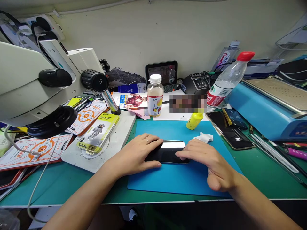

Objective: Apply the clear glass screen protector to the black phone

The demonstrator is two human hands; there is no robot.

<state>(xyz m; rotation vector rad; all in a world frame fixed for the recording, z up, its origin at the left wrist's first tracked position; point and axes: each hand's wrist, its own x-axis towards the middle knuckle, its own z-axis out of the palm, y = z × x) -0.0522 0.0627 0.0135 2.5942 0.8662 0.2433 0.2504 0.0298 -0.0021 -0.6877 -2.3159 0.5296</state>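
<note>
A black smartphone (165,154) lies flat on the blue mat (153,179), a bright reflection along the far side of its glass. My left hand (136,154) steadies its left end, thumb at the near edge and fingers over the far edge; a ring is on one finger. At the phone's right end, my right hand (211,159) has a bent fingertip on or just above the glass. Its fingers lie side by side, the thumb stands apart, and nothing shows in them. Behind that hand are a crumpled white tissue (203,137) and a small yellow bottle (194,119).
A microscope (35,86) overhangs the left side, its base (124,127) bearing a yellow battery package (98,132). A juice bottle (155,99) and a tilted water bottle (224,84) stand behind the mat. Another phone (230,134), tweezers (275,155) and a blue machine (266,108) are at right.
</note>
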